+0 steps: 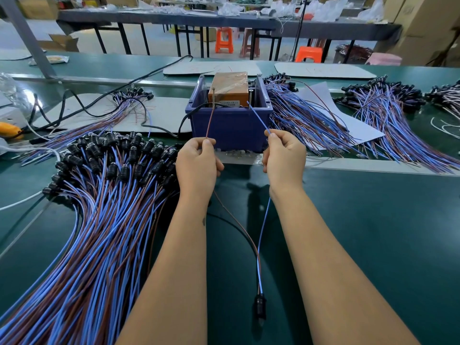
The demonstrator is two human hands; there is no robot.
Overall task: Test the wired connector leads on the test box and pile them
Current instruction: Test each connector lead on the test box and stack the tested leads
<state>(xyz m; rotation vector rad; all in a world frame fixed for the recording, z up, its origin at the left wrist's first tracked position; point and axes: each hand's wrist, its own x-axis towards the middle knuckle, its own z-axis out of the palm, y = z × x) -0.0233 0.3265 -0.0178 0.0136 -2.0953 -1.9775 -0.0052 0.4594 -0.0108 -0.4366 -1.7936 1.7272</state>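
Left hand [198, 161] pinching brown wire [210, 120], tip up at left screw post [213, 92] on test box [230, 89]. Right hand [283, 155] pinching blue wire [257, 118], tip near right post [250, 98]; contact unclear. Both wires run down between forearms to 1 black connector [259, 306] on green table [373, 232]. Box sits in blue bin [229, 125] just beyond hands. Lead piles: left [104, 207], right [311, 120].

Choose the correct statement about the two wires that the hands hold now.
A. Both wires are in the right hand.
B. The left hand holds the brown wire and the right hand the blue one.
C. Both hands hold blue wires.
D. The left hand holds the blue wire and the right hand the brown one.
B: the left hand pinches the brown wire, and the right hand pinches the blue wire, both reaching up toward the test box.
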